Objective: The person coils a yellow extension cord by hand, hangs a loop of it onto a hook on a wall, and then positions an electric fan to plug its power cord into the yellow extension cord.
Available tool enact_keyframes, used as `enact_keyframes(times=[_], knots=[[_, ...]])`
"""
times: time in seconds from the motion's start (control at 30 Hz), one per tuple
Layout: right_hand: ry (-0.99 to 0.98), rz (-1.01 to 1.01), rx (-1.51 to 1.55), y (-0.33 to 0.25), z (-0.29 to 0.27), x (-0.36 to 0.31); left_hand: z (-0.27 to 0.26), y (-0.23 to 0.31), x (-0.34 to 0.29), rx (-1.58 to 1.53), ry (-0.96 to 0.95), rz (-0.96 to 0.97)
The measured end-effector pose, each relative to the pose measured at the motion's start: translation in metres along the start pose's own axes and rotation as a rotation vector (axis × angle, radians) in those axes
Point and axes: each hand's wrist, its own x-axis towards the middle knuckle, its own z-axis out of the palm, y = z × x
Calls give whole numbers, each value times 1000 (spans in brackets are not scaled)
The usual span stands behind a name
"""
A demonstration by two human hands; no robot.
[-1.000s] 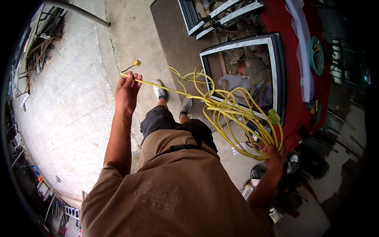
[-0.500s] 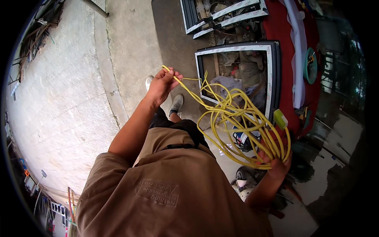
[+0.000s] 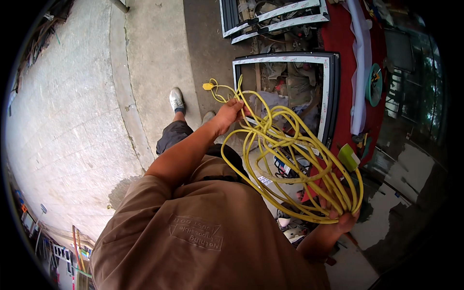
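Several loose loops of yellow cord [image 3: 295, 164], thin and glossy, strung in the air between both hands above the legs. Left hand [image 3: 231, 112] closed round a strand near the plug end [image 3: 208, 86], which curls free just beyond the knuckles. Right hand [image 3: 340, 212] clamped on the gathered bundle of coils, fingers wrapped through them. Below the loops, a white-rimmed open frame [image 3: 331, 96] lying on the concrete floor [image 3: 154, 53], cluttered inside and partly masked by the cord. Beside it, red cloth [image 3: 345, 53] and a green round object [image 3: 373, 84].
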Motion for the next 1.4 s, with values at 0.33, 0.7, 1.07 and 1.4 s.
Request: enact_keyframes(times=[0.33, 0.7, 1.07, 1.4], knots=[[164, -24, -154, -17, -44, -19, -16, 44, -46, 834, -495, -65], [358, 128, -381, -9, -45, -35, -17, 133, -77, 1053, -34, 662], [303, 59, -338, -10, -55, -50, 3, 105, -96, 1050, -633, 224], [103, 59, -275, 4, -19, -19, 18, 20, -103, 1062, -699, 139]])
